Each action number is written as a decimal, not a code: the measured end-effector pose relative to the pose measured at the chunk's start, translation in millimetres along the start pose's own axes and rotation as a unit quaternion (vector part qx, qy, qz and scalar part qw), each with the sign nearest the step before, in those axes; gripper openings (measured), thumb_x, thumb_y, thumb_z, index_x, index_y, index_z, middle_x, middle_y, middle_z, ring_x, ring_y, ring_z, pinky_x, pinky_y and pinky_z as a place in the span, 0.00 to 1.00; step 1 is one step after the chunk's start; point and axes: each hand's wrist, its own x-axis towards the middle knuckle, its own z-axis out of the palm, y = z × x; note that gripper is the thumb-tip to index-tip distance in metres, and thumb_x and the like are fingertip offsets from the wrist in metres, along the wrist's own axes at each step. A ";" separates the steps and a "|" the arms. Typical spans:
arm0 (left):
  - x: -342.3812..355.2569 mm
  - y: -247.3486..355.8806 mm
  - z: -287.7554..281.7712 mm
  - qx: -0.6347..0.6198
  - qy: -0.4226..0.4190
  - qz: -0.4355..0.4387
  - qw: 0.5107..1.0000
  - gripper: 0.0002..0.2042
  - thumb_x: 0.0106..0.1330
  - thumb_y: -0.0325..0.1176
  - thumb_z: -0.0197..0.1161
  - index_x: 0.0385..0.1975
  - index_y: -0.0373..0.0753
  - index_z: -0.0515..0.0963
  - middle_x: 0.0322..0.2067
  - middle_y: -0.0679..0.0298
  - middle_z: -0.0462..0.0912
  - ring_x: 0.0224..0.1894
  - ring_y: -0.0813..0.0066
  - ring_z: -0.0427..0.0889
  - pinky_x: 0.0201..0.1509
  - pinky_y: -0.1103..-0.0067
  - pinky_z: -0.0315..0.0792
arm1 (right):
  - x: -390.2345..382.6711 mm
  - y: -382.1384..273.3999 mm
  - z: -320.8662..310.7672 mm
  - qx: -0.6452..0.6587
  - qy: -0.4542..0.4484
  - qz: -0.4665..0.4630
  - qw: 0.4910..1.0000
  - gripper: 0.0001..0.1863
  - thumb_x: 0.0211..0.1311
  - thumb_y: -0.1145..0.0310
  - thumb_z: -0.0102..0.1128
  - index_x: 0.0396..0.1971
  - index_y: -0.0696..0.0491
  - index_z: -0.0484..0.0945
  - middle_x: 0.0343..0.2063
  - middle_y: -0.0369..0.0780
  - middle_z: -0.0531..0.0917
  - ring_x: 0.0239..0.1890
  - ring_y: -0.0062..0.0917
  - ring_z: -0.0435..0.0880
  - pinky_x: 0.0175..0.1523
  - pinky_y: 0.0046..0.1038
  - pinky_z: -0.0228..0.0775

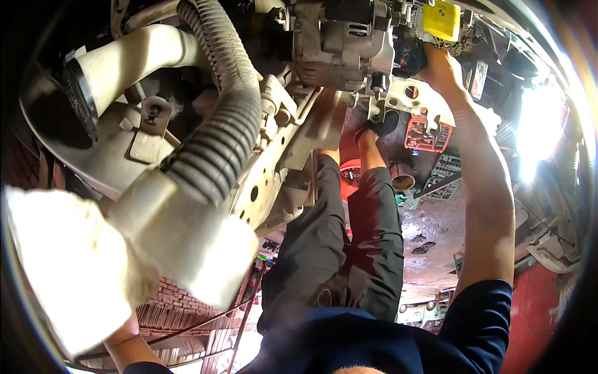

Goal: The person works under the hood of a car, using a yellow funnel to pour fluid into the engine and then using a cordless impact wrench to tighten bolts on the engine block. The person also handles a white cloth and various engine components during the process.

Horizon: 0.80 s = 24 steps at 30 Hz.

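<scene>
My right arm reaches up at the right, and my right hand [440, 67] is among engine parts, just below a yellow plastic piece [441, 21]. Dark parts hide its fingers, so what they touch cannot be made out. Left of that hand sits a silver alternator [341, 53]. Low at the left, my left hand [128, 330] shows only at the wrist. A large, glaring white shape [68, 268] covers the rest of it. A corrugated grey hose [230, 118] runs down from the top to a pale, blurred duct end [187, 230].
A cream pipe with a black cap [80, 93] is at upper left. A perforated metal frame rail [265, 177] runs beside my legs. On the floor are an orange tool case [427, 133], a second socket case [443, 177], a metal cylinder [402, 177] and a red round container [350, 174].
</scene>
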 end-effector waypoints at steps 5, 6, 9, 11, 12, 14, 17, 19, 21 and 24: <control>-0.4 -0.8 -2.5 -0.002 -0.003 0.000 1.000 0.33 0.76 0.48 0.54 0.69 0.24 0.63 0.62 0.43 0.74 0.63 0.50 0.77 0.70 0.58 0.67 | 6.3 1.2 -6.9 -0.146 -0.093 0.077 0.982 0.19 0.61 0.58 0.71 0.48 0.49 0.79 0.36 0.48 0.90 0.43 0.46 0.91 0.44 0.48 0.82; 1.0 -0.4 -3.5 -0.001 -0.001 0.001 1.000 0.34 0.76 0.48 0.54 0.69 0.24 0.63 0.62 0.43 0.74 0.63 0.50 0.77 0.70 0.58 0.67 | 6.5 0.8 -5.6 -0.147 -0.091 0.077 0.982 0.19 0.61 0.58 0.71 0.48 0.49 0.79 0.36 0.48 0.90 0.43 0.46 0.91 0.44 0.48 0.82; 0.7 0.7 -4.6 -0.001 -0.001 0.000 1.000 0.34 0.75 0.48 0.54 0.70 0.24 0.62 0.62 0.43 0.73 0.63 0.50 0.77 0.70 0.58 0.67 | 6.0 -5.2 -0.2 -0.132 -0.043 0.108 0.984 0.18 0.63 0.55 0.69 0.47 0.48 0.79 0.36 0.48 0.90 0.43 0.47 0.92 0.44 0.48 0.83; 0.2 1.3 -5.5 -0.001 -0.002 0.001 1.000 0.34 0.75 0.48 0.54 0.70 0.24 0.62 0.63 0.43 0.73 0.63 0.49 0.76 0.71 0.58 0.67 | 3.2 -9.4 -3.6 -0.130 -0.050 0.096 0.986 0.18 0.64 0.54 0.69 0.47 0.48 0.79 0.36 0.48 0.90 0.43 0.47 0.92 0.45 0.48 0.83; -0.5 2.1 -7.0 0.001 -0.003 0.001 1.000 0.34 0.75 0.48 0.54 0.70 0.24 0.62 0.63 0.43 0.73 0.63 0.49 0.76 0.71 0.58 0.67 | 4.0 -13.0 -5.9 -0.127 -0.054 0.085 0.987 0.18 0.64 0.54 0.69 0.46 0.48 0.80 0.36 0.49 0.89 0.42 0.47 0.92 0.45 0.48 0.83; -0.5 2.3 -9.1 0.004 -0.003 0.002 1.000 0.34 0.75 0.48 0.54 0.70 0.24 0.61 0.63 0.43 0.72 0.64 0.49 0.76 0.71 0.58 0.67 | 6.1 -18.6 -12.4 -0.151 -0.072 0.078 0.983 0.17 0.64 0.54 0.68 0.47 0.48 0.80 0.35 0.48 0.89 0.42 0.47 0.91 0.45 0.48 0.83; -0.4 1.9 -9.7 0.003 -0.004 0.001 1.000 0.35 0.75 0.49 0.54 0.71 0.25 0.61 0.64 0.42 0.72 0.64 0.49 0.76 0.71 0.58 0.67 | 5.9 -15.4 -12.1 -0.173 -0.077 0.073 0.979 0.16 0.65 0.56 0.68 0.46 0.48 0.81 0.34 0.48 0.89 0.42 0.47 0.91 0.45 0.47 0.83; 0.1 1.7 -11.6 0.003 -0.006 0.001 1.000 0.35 0.75 0.49 0.54 0.71 0.25 0.60 0.64 0.42 0.71 0.64 0.49 0.76 0.71 0.57 0.66 | 5.6 -9.9 -6.7 -0.170 -0.075 0.080 0.979 0.15 0.64 0.58 0.67 0.45 0.49 0.81 0.33 0.48 0.89 0.41 0.47 0.91 0.44 0.48 0.83; 1.5 1.7 -9.7 0.005 -0.005 0.002 1.000 0.35 0.75 0.49 0.54 0.71 0.25 0.60 0.64 0.42 0.71 0.64 0.48 0.75 0.71 0.57 0.66 | 6.3 -10.8 -6.3 -0.165 -0.051 0.078 0.982 0.14 0.64 0.58 0.67 0.43 0.50 0.81 0.33 0.49 0.88 0.41 0.47 0.91 0.43 0.48 0.83; 0.8 2.1 -13.0 0.006 -0.010 0.002 1.000 0.36 0.75 0.49 0.54 0.72 0.25 0.59 0.65 0.42 0.70 0.64 0.48 0.75 0.71 0.57 0.66 | 4.7 4.2 7.6 -0.120 -0.007 0.067 0.990 0.13 0.64 0.59 0.67 0.41 0.51 0.81 0.33 0.51 0.88 0.40 0.48 0.91 0.43 0.49 0.83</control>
